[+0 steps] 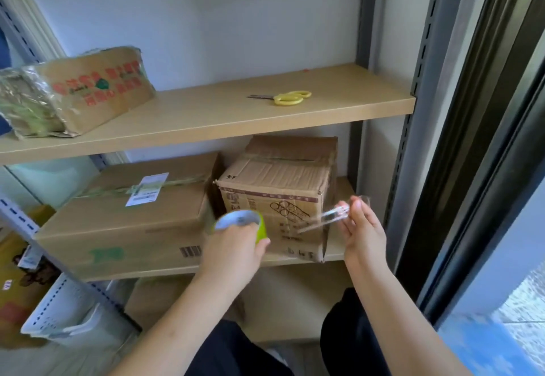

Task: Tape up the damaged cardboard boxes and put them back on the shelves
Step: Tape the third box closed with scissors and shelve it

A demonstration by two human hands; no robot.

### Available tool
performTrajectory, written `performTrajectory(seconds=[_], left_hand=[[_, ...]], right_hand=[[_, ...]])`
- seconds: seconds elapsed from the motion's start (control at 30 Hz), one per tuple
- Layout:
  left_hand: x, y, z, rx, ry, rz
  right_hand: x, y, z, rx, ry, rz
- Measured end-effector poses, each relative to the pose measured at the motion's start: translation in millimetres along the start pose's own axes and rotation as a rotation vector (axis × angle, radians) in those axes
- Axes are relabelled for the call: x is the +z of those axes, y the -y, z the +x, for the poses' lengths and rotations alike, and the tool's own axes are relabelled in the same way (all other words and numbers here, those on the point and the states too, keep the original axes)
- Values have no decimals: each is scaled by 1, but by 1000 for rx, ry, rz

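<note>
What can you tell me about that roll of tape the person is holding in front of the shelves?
The tape roll has a lime-green outer side and a pale greyish inner core, blurred by motion. The left hand grips it from below, thumb against its green side. A clear strip of tape stretches from it rightwards to the right hand, whose fingertips pinch the free end. The roll is held in the air in front of the small cardboard box on the lower shelf, not touching it as far as can be seen.

Matt, creased cardboard is seen on the small box [274,195]; glossy clear tape [324,217]; smooth matt wood-look shelf [206,119].
</note>
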State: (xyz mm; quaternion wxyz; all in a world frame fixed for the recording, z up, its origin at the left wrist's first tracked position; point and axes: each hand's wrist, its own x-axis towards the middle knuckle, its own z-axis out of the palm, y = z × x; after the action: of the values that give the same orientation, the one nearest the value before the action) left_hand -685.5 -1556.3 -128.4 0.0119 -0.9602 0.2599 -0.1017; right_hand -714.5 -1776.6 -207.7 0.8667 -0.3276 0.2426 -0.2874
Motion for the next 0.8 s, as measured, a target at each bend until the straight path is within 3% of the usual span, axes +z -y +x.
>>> performTrajectory(seconds=[0.1,0.23,0.47,0.6,0.7,0.8], left_hand=[[2,5,5,-75,-169,205],[12,3,16,-21,-292,181],[24,3,29,-30,-275,181],[30,6,33,-76,-232,285],[35,13,35,-108,-246,301],[37,18,36,-125,-241,313]], right_hand=[[10,-8,13,-1,15,43],[30,-16,27,-57,27,-18],[56,-35,43,-231,-81,-328],[52,-33,58,-94,-177,-752],[34,-29,43,-473,-188,-852],[35,-29,22,-881,82,-1026]])
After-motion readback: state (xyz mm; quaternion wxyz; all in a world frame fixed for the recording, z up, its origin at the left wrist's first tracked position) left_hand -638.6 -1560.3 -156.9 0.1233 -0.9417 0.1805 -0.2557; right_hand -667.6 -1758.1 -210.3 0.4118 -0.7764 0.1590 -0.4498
